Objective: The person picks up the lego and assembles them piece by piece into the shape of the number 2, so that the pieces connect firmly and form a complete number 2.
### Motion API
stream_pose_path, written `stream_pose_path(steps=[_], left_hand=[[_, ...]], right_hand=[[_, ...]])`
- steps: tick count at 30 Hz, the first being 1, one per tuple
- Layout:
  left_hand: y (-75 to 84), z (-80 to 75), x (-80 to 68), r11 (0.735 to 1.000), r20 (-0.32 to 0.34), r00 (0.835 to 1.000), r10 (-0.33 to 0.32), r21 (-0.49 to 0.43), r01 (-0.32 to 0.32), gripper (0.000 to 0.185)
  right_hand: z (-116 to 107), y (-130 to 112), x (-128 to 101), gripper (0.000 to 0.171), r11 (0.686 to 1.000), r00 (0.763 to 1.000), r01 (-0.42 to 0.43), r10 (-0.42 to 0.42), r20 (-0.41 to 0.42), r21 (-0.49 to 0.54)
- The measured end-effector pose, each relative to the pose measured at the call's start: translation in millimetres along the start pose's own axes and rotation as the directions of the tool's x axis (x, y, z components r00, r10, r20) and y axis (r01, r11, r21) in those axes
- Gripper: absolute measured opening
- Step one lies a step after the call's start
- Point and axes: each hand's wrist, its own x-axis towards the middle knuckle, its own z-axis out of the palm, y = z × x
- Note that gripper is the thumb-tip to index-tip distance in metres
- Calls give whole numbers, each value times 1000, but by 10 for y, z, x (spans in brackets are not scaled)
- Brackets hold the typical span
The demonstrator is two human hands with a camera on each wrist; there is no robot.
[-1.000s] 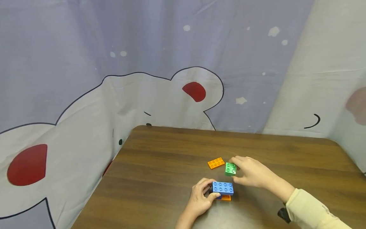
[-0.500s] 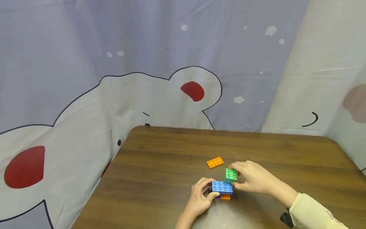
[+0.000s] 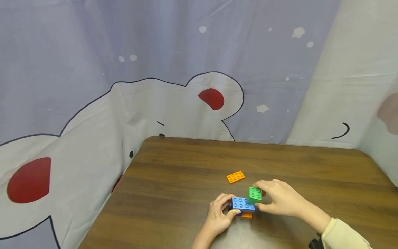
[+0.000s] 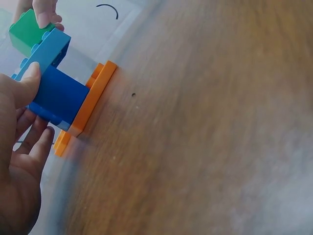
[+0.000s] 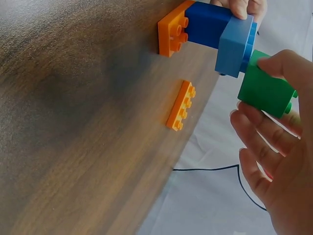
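A small stack stands on the wooden table (image 3: 174, 193): an orange plate (image 3: 247, 215) at the bottom, a dark blue brick (image 4: 61, 95) on it, a light blue plate (image 3: 243, 204) on top. My left hand (image 3: 219, 214) grips this stack from the left, thumb on the light blue plate (image 4: 41, 56). My right hand (image 3: 281, 200) pinches a green brick (image 3: 255, 193) at the stack's right end, its lower edge touching the light blue plate (image 5: 234, 44). The green brick (image 5: 264, 90) sits between thumb and fingers.
A loose orange plate (image 3: 235, 176) lies flat on the table just beyond the stack, also seen as the orange plate (image 5: 180, 105). A printed cloth backdrop (image 3: 155, 86) surrounds the table on the far and left sides.
My right hand carried the green brick toward me and down, from beside the loose orange plate to the right end of the light blue plate. My left hand kept its hold on the stack.
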Motion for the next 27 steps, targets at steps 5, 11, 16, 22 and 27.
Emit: stream_pose_path(steps=[5,11,16,22,27], left_hand=[[2,0,-6,1000,4,1000,21,16,-21,29],[1,0,-3,999,1,1000,23,26,-23,29],[1,6,6,1000,9,1000,-22,4,22,28],[-8,6,7,1000,9,1000,-20,19,20,30],[-13,3,1,999,4,1000,-30,11,30,31]], right_hand=[[15,6,-21,39,999,1000,23,-23,-20,27],[45,2,-20,39,997,999,47,-46,-20,57],[40,-9,-9,38,995,998,57,-58,9,87],[25,-38,7,38,995,999,31,-33,13,94],[9,-74,37,35,993,999,-16,10,51,115]])
